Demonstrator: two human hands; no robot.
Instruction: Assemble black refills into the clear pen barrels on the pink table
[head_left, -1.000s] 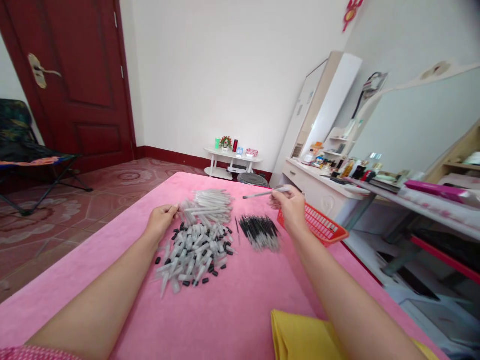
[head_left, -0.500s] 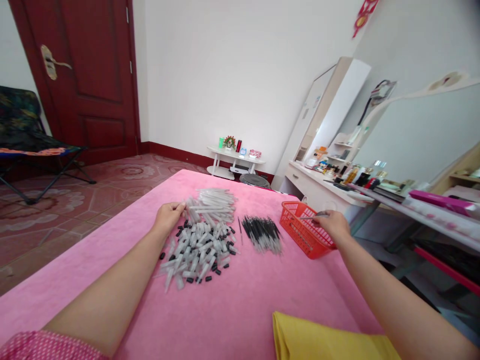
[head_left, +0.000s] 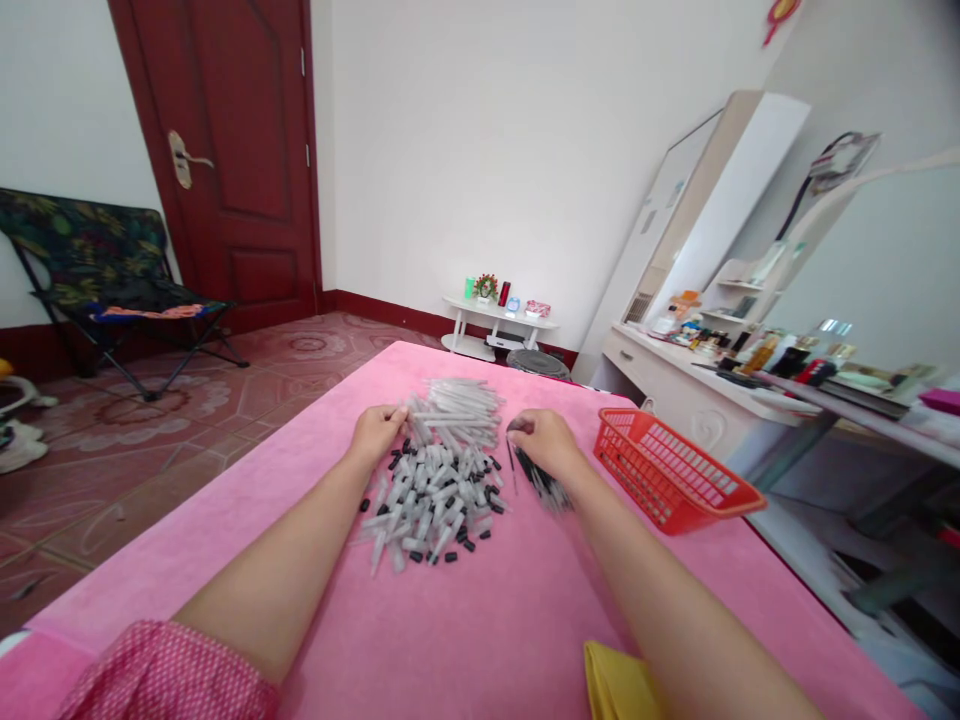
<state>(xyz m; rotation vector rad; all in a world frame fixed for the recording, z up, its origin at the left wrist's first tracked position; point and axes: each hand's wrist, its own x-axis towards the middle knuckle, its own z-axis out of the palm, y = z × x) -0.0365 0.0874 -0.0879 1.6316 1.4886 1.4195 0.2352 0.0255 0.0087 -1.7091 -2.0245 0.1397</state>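
Observation:
At the left edge of a heap of clear pen barrels [head_left: 461, 405], my left hand [head_left: 379, 435] has its fingers pinched together; what is between them is too small to make out. My right hand [head_left: 549, 442] reaches over the black pen refills [head_left: 551, 492] and hides part of them. Its fingertips close on the top end of a lone pen refill [head_left: 513, 468] lying left of that pile. Nearer me lies a loose pile of clear pen caps and short parts [head_left: 435, 495], mixed with small black plugs [head_left: 451, 557].
A red plastic basket [head_left: 652, 490] stands right of the refills on the pink tabletop [head_left: 420, 640]. A folded yellow cloth [head_left: 619, 685] lies at the near edge, partly under my right forearm. A white dresser [head_left: 675, 370] stands beyond the table's right side.
My right hand, which held a slim pen over the basket, has moved left to the refills, and the pen no longer shows. My left hand stays by the barrels. The view has turned left.

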